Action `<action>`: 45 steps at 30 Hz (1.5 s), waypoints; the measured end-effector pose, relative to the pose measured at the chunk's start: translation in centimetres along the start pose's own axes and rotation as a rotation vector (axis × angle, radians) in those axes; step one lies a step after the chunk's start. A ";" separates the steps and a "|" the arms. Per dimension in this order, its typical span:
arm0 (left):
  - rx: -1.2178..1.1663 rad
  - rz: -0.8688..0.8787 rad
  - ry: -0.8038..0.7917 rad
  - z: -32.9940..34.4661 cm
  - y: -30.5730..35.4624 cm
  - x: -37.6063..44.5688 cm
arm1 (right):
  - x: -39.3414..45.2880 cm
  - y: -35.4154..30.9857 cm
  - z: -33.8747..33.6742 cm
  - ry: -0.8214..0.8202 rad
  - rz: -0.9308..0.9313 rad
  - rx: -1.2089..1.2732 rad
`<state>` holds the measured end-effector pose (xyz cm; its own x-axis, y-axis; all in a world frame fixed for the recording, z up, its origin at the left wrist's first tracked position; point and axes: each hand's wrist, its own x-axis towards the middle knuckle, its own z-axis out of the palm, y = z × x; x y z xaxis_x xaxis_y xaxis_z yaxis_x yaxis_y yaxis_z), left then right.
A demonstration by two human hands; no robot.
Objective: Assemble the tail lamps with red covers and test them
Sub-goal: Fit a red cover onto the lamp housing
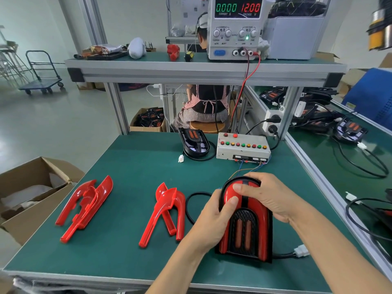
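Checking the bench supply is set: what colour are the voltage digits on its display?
Red, reading 12.00 on the power supply, beside green current digits; clear in the head view.

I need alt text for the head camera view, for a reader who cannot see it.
Two hands press a red cover onto a black tail lamp on a green workbench: the left hand grips its left edge, the right hand its rounded top. Loose red covers lie to the left; a button test box and a power supply reading 12.00 stand behind.

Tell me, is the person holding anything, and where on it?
Yes: both hands grip the tail lamp at its rounded far end. The left hand holds its left side with the thumb on the red cover; the right hand wraps over the top.
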<state>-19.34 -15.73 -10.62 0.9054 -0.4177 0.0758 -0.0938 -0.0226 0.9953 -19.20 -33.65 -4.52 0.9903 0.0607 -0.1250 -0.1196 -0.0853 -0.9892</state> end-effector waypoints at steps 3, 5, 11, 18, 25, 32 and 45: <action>0.034 0.011 0.000 0.1 0.3 0.1 | -0.1 0.1 0.0 0.018 -0.007 -0.007; 0.048 0.023 0.004 0.2 0.3 0.0 | -0.2 0.1 -0.2 0.023 -0.009 0.000; 0.040 0.042 0.002 0.3 0.3 0.1 | -0.5 0.2 -0.2 0.043 -0.007 0.005; 0.027 0.060 0.003 0.4 0.2 0.0 | -1.0 -0.2 -0.1 0.046 0.012 0.021; -0.116 -0.051 -0.004 0.7 1.1 0.0 | -0.9 -0.3 0.4 0.079 0.015 -0.020; -0.259 -0.097 0.010 0.9 1.0 0.5 | -1.0 -0.6 0.0 0.013 0.050 0.003; -0.298 -0.140 -0.074 0.0 1.2 0.1 | -1.0 -0.4 -0.2 -0.037 -0.014 -0.070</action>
<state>-19.30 -15.78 -9.45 0.8674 -0.4943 -0.0570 0.1650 0.1777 0.9701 -20.16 -33.89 -4.00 0.9884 0.0995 -0.1148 -0.0987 -0.1533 -0.9832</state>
